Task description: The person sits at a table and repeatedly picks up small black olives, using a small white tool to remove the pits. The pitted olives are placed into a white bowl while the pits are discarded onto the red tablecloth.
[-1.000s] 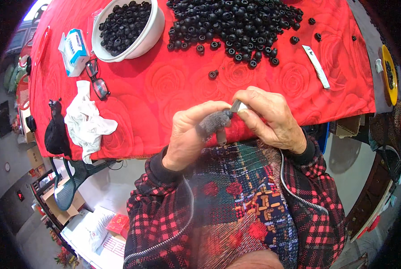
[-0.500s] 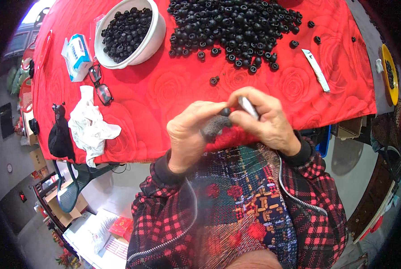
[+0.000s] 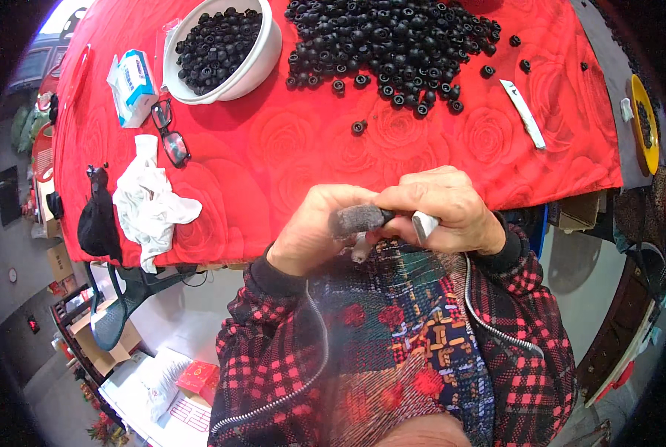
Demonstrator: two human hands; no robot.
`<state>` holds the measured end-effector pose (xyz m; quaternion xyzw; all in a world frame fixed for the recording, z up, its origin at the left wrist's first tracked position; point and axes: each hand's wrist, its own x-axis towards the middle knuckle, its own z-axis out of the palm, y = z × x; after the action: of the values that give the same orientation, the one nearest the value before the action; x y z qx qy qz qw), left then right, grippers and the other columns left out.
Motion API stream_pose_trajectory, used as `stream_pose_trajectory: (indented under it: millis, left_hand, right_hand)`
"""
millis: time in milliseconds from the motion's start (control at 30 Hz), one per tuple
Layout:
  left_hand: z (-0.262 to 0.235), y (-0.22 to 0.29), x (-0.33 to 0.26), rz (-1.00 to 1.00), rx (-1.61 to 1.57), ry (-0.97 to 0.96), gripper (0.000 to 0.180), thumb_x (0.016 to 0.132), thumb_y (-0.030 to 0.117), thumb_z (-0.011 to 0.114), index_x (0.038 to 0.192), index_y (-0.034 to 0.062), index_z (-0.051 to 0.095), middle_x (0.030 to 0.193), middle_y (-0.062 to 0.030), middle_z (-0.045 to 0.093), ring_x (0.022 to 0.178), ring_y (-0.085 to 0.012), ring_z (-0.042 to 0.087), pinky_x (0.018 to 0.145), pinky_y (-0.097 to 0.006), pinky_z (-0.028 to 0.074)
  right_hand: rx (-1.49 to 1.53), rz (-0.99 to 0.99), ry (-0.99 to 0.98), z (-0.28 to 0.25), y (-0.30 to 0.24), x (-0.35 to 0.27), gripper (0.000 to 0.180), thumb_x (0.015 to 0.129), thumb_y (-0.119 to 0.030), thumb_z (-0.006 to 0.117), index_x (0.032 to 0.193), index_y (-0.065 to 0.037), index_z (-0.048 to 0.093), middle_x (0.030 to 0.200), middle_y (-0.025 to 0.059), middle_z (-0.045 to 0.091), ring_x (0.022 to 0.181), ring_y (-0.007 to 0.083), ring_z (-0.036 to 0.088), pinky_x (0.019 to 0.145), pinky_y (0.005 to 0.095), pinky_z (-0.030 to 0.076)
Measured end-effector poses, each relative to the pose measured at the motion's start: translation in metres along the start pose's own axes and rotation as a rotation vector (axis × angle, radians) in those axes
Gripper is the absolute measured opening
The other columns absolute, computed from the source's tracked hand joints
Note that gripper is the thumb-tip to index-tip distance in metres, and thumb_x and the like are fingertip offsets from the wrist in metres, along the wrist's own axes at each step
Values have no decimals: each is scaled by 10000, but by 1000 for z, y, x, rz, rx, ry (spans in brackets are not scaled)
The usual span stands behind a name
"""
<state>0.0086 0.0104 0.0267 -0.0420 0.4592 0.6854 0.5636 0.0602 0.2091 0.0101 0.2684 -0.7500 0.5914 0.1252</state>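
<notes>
Close together in front of my chest, both hands are closed around a small black part (image 3: 387, 216), mostly hidden by fingers. My left hand (image 3: 309, 232) pinches it from the left; a grey, fabric-like cover (image 3: 357, 220) appears to sit on one of its fingers. My right hand (image 3: 452, 205) is wrapped around a slim tool with a white, flat end (image 3: 424, 225), whose working tip I cannot see. Across the far side of the table lies a big pile of black round knobs (image 3: 392, 52), each with a ring-shaped opening. One knob (image 3: 359, 127) lies apart, nearer my hands.
A white bowl (image 3: 272, 56) holds more black knobs. To the left are a tissue pack (image 3: 134, 89), glasses (image 3: 171, 134), a white cloth (image 3: 150, 194) and a black cloth item (image 3: 98, 216). A white strip (image 3: 523, 114) and a yellow dish (image 3: 652, 149) lie right on or beyond the red tablecloth (image 3: 288, 149).
Both hands have come lower, toward my body. The black part has turned and is now more covered by fingers, and the tool's white end points downward.
</notes>
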Motion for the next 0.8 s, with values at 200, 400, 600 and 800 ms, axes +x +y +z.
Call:
stream_pose_trajectory:
  millis: [200,400,600,800]
  left_hand:
    - [-3,-3,1,1,-39,-73,142,898,75,572,984,-8,649,761,-55,657,578,-94,582,488,-200,441]
    - [5,-15,-2,311,-59,4,208,912,38,552,1099,-20,624,900,-92,677,661,-103,615,545,-209,483]
    - [5,-16,-2,364,60,84,205,906,9,552,1093,-12,635,899,-52,652,692,-95,601,574,-216,484]
    - [7,-12,-2,436,135,77,223,890,-28,545,1092,-4,635,922,-43,617,690,-105,593,584,-224,494]
  right_hand:
    - [-56,-34,-16,-4,-4,0,349,698,-54,762,1019,22,646,617,81,557,470,215,518,439,327,380]
    - [-330,-111,89,4,-6,-4,356,688,-26,752,1022,35,646,583,67,520,453,193,488,435,320,358]
    - [-199,97,56,-4,-18,-2,280,741,-49,686,996,15,590,695,99,545,588,272,577,517,360,435]
    - [-23,410,32,-5,-19,1,173,898,-132,514,1026,-19,544,841,160,580,762,331,610,645,390,467]
